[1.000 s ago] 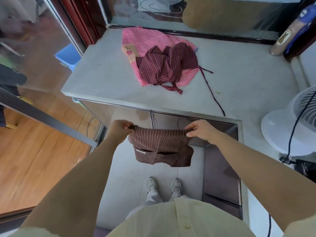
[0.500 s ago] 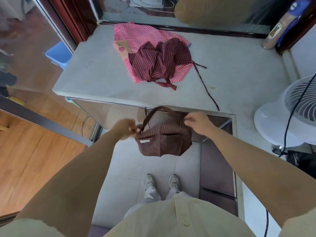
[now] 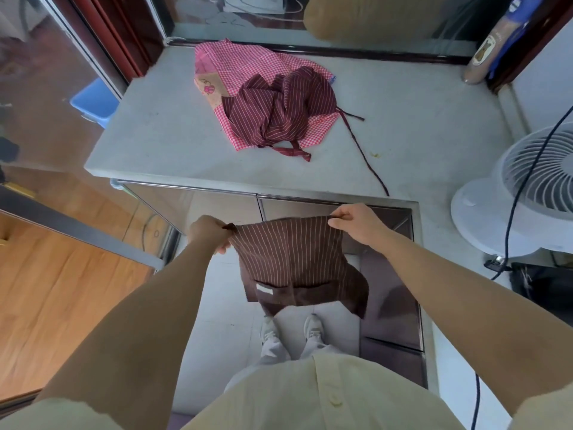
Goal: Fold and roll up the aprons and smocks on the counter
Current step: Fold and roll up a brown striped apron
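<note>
We are holding the brown apron (image 3: 294, 262) up in the air in front of the desk (image 3: 148, 144), below its near edge and above the tiled floor (image 3: 217, 321). Our left hand (image 3: 208, 234) is gripping the apron's top left corner in a closed fist, and our right hand (image 3: 356, 223) is pinching the top right corner between thumb and fingers. The 2 hands are pulling the top edge nearly straight between them. The cloth is hanging down folded, with its white stripes running up and down, a small white label (image 3: 264, 289) showing near the lower left and a loose flap drooping at the lower right. Our 2 shoes (image 3: 313, 325) are showing just below it. On the desk, well apart from the hands, the red apron (image 3: 279, 110) is lying crumpled on top of the pink smock (image 3: 248, 60), which is spreading out flat beneath it toward the back. 1 strap (image 3: 363, 150) of the red apron is trailing across the desk toward its near edge. A white fan (image 3: 527, 197) is standing on the right, and a bottle (image 3: 482, 57) is leaning in the far right corner.
</note>
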Available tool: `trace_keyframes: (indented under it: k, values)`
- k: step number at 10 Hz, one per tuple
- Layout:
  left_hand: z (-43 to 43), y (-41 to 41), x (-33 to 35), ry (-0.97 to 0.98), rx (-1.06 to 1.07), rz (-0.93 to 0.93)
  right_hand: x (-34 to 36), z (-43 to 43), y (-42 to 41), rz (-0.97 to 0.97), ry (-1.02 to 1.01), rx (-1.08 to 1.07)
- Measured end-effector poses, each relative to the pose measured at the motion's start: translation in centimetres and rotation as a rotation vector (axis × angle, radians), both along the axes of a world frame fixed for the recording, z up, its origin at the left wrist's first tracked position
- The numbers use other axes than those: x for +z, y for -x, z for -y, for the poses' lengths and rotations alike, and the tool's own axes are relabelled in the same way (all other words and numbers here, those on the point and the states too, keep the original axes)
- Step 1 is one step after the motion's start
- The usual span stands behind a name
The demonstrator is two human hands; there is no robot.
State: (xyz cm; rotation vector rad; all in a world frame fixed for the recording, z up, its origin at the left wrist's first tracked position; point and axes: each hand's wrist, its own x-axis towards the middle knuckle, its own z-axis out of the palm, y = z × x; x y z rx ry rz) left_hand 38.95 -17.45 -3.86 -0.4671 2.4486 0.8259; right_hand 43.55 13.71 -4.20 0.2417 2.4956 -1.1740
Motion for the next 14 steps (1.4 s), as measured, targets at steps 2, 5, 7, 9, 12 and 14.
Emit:
trace_keyframes:
  k: [2,5,7,9,12,14]
  values:
    - [-0.1,-0.4,0.9,-0.458,0.498,0.121,-0.7,0.6,-0.8,-0.011,0.133,0.019]
    - [1.5,-0.6,0.5,-0.07,0.096,0.452,-0.1,3.1,-2.4,0.803,0.123,0.585]
    - [0.2,-1.6,0.8,-0.016,-0.045,0.54,-0.4,2.5,-1.1,0.517,-0.179,0.449]
    - [0.1,0.1,0.2,-0.174,0.258,0.112,1.0,1.9,0.4,0.001,0.144,0.145]
    - [0.6,2.2,-0.5,-0.109,0.254,0.028,0.8,5.7,-1.3,0.634,0.095,0.703]
    - [-2.0,1.5,1.3,0.112,-0.238,-0.062,1.2,6.5,0.1,0.304,0.082,0.604]
